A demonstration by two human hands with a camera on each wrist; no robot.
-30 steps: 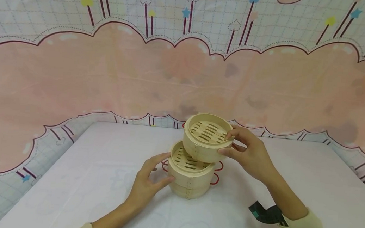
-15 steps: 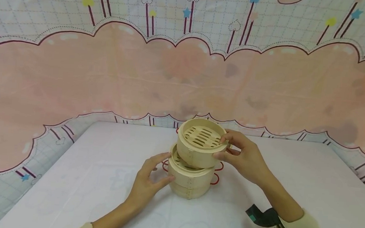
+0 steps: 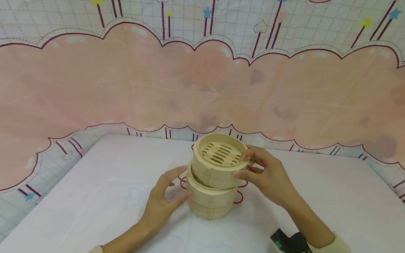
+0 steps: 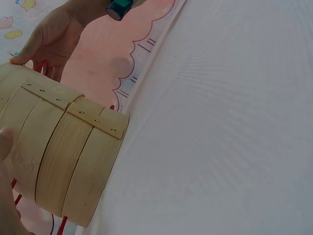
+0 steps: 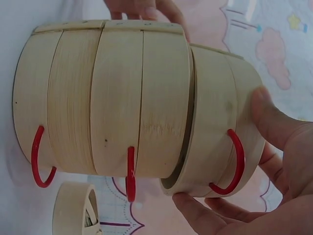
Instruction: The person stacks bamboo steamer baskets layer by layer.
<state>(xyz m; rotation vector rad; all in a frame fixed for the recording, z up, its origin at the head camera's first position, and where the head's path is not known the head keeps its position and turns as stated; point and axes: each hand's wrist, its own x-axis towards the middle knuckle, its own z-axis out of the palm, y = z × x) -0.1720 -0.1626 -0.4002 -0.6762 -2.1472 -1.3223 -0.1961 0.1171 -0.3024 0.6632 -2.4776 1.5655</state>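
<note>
Two bamboo steamer baskets [image 3: 210, 205] stand stacked on the white table, with red cord loops [image 5: 131, 171] at their sides. Tilted over their top rim is another bamboo steamer basket [image 3: 219, 176], its slatted floor showing. My right hand [image 3: 267, 174] grips this upper basket by its right side, thumb outside and index finger over the rim. In the right wrist view, a dark gap shows between it and the stack. My left hand [image 3: 163, 198] holds the left side of the lower stack between thumb and index finger; its other fingers are partly hidden.
A smaller bamboo piece [image 5: 73, 208] stands behind the stack in the right wrist view, hidden in the head view. The white table [image 3: 88, 197] ends at a patterned backdrop cloth [image 3: 155, 88]. A black strap [image 3: 291, 242] hangs at the right sleeve.
My right hand has brought the upper basket left and down, from the right of the lower stack to close over its rim. The left hand has stayed almost still.
</note>
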